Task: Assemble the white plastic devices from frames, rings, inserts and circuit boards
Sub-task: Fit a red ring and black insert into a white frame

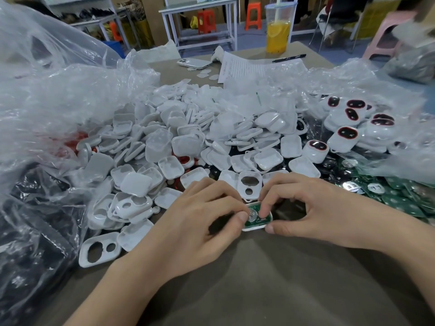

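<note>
A white plastic frame [253, 227] lies between my hands at the table's middle, with a green circuit board [254, 217] and its round silver disc seated in it. My left hand [202, 220] grips the frame's left end, thumb against the board. My right hand [303, 208] pinches the right end, one fingertip pressing down on the board and the thumb under the rim. Another white frame with two holes [249, 184] lies just beyond my fingers.
A heap of white covers and frames [188, 142] fills the table's middle. Finished devices with red-ringed dark inserts [348, 135] lie right, green circuit boards [400, 196] beside them. Plastic bags [47, 102] crowd the left. A phone [194, 63], papers [247, 67] and a drink cup [279, 29] stand behind.
</note>
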Demonstrator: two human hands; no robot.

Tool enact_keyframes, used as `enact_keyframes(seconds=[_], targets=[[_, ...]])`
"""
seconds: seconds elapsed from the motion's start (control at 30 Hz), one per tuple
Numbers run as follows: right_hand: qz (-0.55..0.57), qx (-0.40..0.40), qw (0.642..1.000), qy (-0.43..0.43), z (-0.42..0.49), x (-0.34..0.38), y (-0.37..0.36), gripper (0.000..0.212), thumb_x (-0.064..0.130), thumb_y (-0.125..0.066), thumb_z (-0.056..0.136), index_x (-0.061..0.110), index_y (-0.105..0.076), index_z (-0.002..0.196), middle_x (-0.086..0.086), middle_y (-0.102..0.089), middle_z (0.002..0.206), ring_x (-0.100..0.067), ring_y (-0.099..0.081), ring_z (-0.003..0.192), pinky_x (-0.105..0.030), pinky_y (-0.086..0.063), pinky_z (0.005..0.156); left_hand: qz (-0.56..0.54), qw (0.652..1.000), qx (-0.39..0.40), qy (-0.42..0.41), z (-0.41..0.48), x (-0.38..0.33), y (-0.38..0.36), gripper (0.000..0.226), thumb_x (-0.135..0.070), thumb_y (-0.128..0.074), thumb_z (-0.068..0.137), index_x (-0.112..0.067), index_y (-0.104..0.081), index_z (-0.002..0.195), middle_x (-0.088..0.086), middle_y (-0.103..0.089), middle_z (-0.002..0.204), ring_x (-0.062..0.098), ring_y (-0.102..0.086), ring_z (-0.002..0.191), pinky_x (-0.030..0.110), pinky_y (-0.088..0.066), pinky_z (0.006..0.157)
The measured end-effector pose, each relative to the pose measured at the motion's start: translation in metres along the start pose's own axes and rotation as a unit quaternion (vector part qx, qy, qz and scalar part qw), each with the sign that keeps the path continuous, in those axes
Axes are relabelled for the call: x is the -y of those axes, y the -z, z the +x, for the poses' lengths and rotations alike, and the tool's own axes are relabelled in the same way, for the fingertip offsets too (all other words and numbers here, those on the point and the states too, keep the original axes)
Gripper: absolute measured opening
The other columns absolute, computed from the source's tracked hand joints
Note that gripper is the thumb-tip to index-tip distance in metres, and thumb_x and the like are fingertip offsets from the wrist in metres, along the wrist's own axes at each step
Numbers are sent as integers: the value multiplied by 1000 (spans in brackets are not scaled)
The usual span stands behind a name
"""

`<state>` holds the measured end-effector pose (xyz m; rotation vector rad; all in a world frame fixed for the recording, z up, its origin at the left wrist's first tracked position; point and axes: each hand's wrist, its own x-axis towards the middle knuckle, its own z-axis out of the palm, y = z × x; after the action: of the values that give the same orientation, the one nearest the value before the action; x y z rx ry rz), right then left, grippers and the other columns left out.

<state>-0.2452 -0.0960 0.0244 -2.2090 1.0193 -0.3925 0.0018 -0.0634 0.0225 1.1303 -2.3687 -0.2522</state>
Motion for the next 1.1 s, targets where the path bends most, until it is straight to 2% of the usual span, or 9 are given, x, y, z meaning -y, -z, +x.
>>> enact_keyframes(seconds=[0.23, 0.33, 0.4, 0.47, 0.63, 1.1], targets=[[-2, 8, 1000, -2, 0, 1, 0, 18, 56, -70, 81, 49, -66, 97, 19, -54, 116, -4, -54, 114, -35, -46, 95, -14, 1000, 6, -1, 0, -4, -1, 21, -29, -55, 98, -23, -74, 102, -18, -65, 105, 7, -56, 104, 25, -44, 91], [-4, -2, 1000, -3, 0, 1, 1, 20, 53, -73, 81, 49, -63, 98, 19, -55, 112, -3, -53, 111, -26, -44, 93, -25, 1000, -4, -1, 0, -5, 0, 21, -24, -54, 97, -22, -73, 105, -17, -65, 106, 8, -56, 103, 24, -44, 90], [-8, -10, 1000, -9, 0, 2, 1, 24, 54, -74, 79, 50, -61, 99, 20, -54, 110, -2, -53, 108, -17, -41, 85, -30, 1000, 2, -2, 0, -5, -1, 24, -19, -53, 95, -22, -74, 105, -17, -65, 107, 9, -56, 104, 25, -44, 90], [-8, -15, 1000, -18, -1, 2, 1, 29, 55, -74, 77, 51, -58, 101, 23, -53, 109, 0, -53, 106, -14, -39, 80, -31, 999, 19, -6, 0, -5, -1, 27, -17, -52, 93, -22, -75, 105, -17, -66, 110, 9, -56, 107, 28, -45, 93], [-4, -21, 999, -35, -1, 2, 1, 35, 57, -74, 75, 50, -57, 104, 26, -55, 107, 2, -53, 104, -21, -40, 80, -14, 999, 50, -14, 1, -5, 0, 33, -16, -50, 92, -27, -76, 109, -18, -65, 115, 8, -54, 109, 31, -43, 95], [2, -19, 999, -47, -1, 4, 1, 37, 54, -76, 76, 50, -56, 107, 34, -53, 106, 7, -50, 102, -21, -39, 77, -18, 999, 19, -29, 1, -7, -2, 25, -16, -54, 94, -21, -74, 108, -16, -66, 116, 8, -55, 110, 28, -44, 94]])
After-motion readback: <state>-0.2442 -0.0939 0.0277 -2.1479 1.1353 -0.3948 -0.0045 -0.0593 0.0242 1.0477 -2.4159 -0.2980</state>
